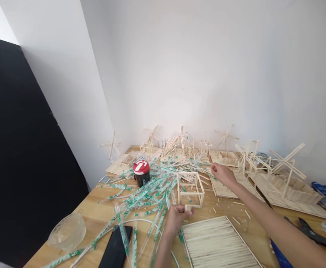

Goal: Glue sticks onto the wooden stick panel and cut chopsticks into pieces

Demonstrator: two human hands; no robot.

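My left hand (178,216) is closed on a small bundle of short wooden sticks (188,208), just in front of an open cube frame of sticks (190,188). My right hand (221,174) reaches further back, its fingers pinched at a thin stick among the heap of green-and-clear chopstick wrappers (143,197). What that pinch holds is too small to name. A flat panel of glued sticks (216,242) lies on the wooden table (96,216) near me.
A dark jar with a red lid (141,172) stands left of the cube. A clear glass bowl (67,230) and a black phone (115,248) lie front left. Stick models and windmill shapes (284,175) line the white wall. Dark pliers (310,230) lie at the right.
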